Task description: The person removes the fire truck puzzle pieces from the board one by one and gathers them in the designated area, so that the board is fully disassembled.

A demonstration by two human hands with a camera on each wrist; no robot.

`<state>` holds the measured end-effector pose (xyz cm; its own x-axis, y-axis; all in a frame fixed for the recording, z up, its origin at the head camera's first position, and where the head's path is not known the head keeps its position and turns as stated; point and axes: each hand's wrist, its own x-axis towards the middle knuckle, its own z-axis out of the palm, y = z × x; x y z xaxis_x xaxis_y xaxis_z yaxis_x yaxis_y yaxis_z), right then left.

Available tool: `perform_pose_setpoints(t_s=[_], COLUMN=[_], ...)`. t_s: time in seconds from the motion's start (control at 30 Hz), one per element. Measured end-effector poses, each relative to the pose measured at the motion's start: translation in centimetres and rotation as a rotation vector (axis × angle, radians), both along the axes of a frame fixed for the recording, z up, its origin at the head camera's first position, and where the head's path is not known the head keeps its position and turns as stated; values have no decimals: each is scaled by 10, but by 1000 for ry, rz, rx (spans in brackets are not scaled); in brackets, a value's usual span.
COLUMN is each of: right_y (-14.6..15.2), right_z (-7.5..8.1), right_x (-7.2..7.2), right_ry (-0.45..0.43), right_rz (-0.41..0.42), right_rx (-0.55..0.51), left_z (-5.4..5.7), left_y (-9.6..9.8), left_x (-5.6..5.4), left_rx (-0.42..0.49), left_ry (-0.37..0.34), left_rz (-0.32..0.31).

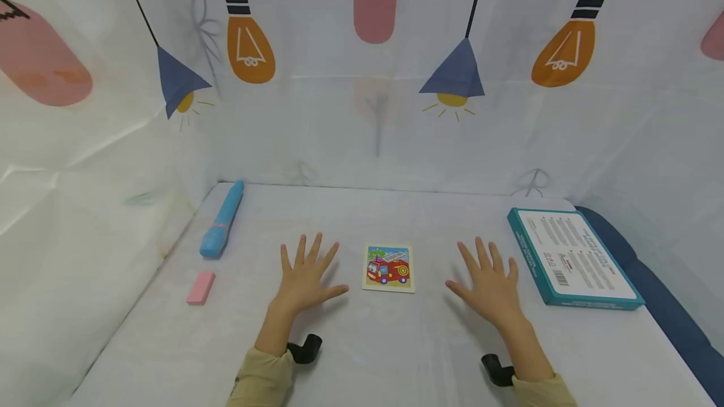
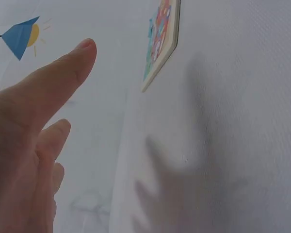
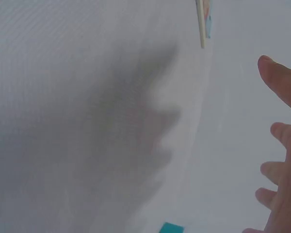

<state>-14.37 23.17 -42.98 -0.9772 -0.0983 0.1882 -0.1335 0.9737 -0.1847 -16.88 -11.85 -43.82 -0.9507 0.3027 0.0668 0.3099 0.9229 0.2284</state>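
Note:
A small square picture puzzle (image 1: 388, 268) with a red fire truck and a pale border lies flat on the white table, between the two hands. To its left the left hand (image 1: 303, 281) is held palm down with fingers spread, holding nothing. The right hand (image 1: 491, 286) is likewise spread on the other side, nothing in its grasp. In the left wrist view the thumb (image 2: 68, 73) points toward the puzzle (image 2: 161, 41), and the hand casts a shadow on the table. Only a corner of the puzzle (image 3: 203, 24) shows in the right wrist view.
A blue microphone-shaped object (image 1: 223, 222) lies at the back left, with a pink eraser-like block (image 1: 200, 287) in front of it. At the right is a flat teal and white box (image 1: 574, 256), beside a dark blue chair (image 1: 667, 300). Lamp-printed white sheeting (image 1: 328, 124) hangs behind the table.

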Motion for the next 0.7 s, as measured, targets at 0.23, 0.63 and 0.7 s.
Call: perform_pose_setpoints(t_s=[0.23,0.63,0.7], right_y=[-8,-44,-52], right_z=[-14,-21,-21], right_x=[-13,-46,-53], right_ry=[2,-186,-232], right_rz=[-21,24,28], right_rx=[21,-195,-227], left_z=[-10,-25,-27], left_y=[16,47,52], left_x=[-16,-31,-33], left_rx=[-30,42,61], left_ry=[-4,-76,-101], left_rz=[-27,-80,-89])
